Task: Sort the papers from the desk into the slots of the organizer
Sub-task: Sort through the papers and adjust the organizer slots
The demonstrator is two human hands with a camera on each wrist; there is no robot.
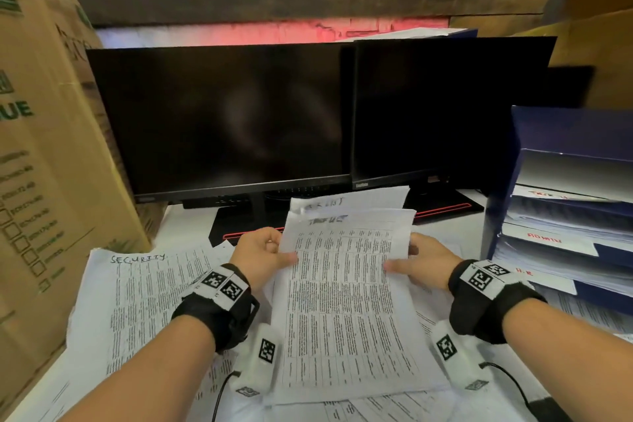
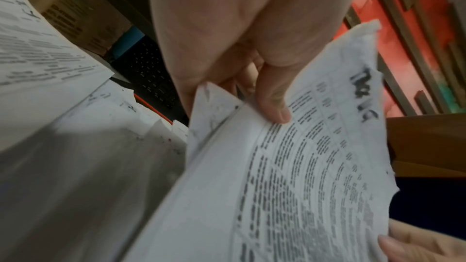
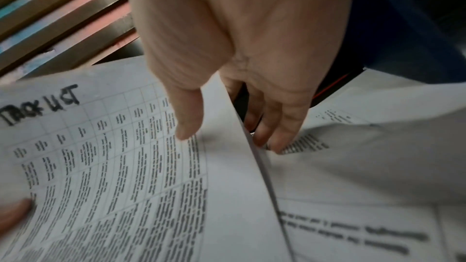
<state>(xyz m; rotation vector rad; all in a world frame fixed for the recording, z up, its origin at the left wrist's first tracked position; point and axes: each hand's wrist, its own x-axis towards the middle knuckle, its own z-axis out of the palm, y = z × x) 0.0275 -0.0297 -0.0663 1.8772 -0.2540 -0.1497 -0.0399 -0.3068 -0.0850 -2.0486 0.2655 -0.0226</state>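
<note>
Both hands hold a thin stack of printed papers (image 1: 342, 295) above the table (image 1: 191, 226), in front of the left monitor (image 1: 219, 120). The left hand (image 1: 262, 255) pinches the stack's left edge near the top, thumb (image 2: 273, 105) on the printed face and the other fingers curled behind it. The right hand (image 1: 423, 262) grips the right edge the same way, thumb (image 3: 188, 121) lying on the top sheet and fingers (image 3: 279, 132) tucked under the stack. The top sheet carries a printed grid of text and a handwritten heading that reads roughly "TASK LIST" in the right wrist view; a second sheet with a similar heading sticks out behind its upper edge.

More papers lie loose on the table under and around the held stack. One sheet (image 1: 144, 298) marked "SECURITY" lies left of the stack, under the left forearm.

The organizer (image 1: 507, 181), dark blue with stacked slots, stands right of the monitor pair, just beyond the right hand. Its slots already hold papers, with red handwritten labels on the front edges; one reads "ADMIN" (image 1: 544, 237), and the others are partly hidden or too blurred to read fully.

A second monitor (image 1: 438, 113) stands right of the left one, both dark. A cardboard box (image 1: 51, 147) stands left of the left monitor.
</note>
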